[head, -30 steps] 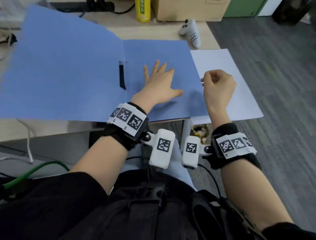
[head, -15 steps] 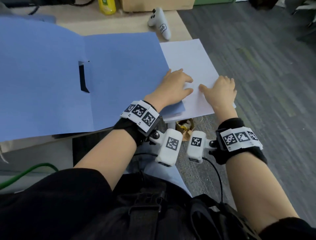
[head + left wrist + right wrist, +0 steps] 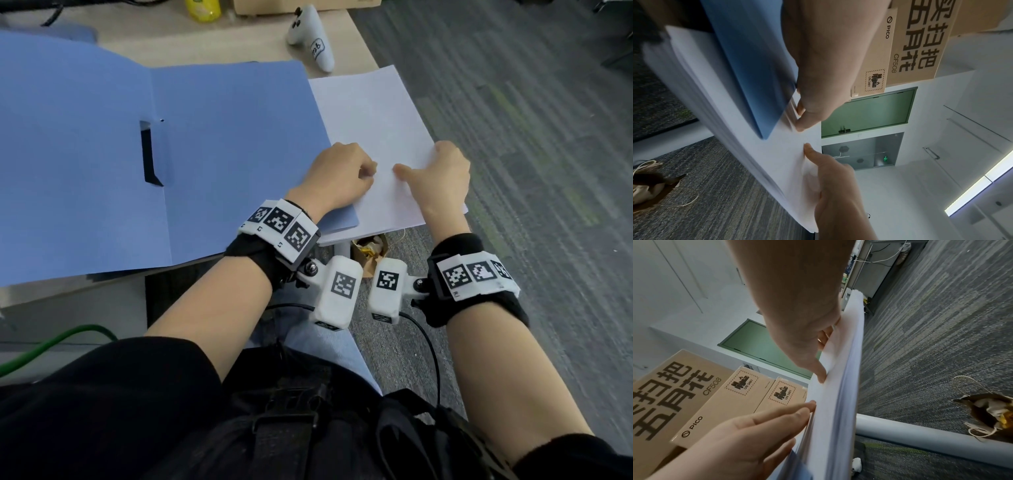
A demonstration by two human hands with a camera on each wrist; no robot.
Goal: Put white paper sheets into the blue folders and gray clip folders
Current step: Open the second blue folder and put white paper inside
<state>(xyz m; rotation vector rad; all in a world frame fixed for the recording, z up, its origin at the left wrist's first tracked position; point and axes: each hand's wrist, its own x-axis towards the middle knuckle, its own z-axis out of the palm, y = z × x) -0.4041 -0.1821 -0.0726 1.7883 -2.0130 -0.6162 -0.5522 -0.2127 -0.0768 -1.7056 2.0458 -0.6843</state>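
An open blue folder [image 3: 222, 154] lies flat on the desk, with a black slot [image 3: 149, 154] at its spine. To its right a stack of white paper sheets [image 3: 370, 113] overhangs the desk corner. My left hand [image 3: 342, 174] rests its fingertips on the paper just past the folder's right edge [image 3: 748, 56]. My right hand [image 3: 438, 174] holds the right edge of the top sheets, thumb on top and fingers curled under. In the right wrist view, the right hand [image 3: 803, 313] lifts that edge off the stack [image 3: 838, 386], and the left hand [image 3: 756, 431] touches the paper with straight fingers.
A white controller [image 3: 313, 37], a yellow bottle [image 3: 202, 6] and a cardboard box [image 3: 301, 5] sit at the back of the desk. A brown paper bag [image 3: 371, 250] lies on the grey carpet under the desk corner. A green cable [image 3: 51, 346] runs at lower left.
My left hand left the folder's right leaf and moved onto the paper. My right hand came down on the sheets, then curled round their right edge.
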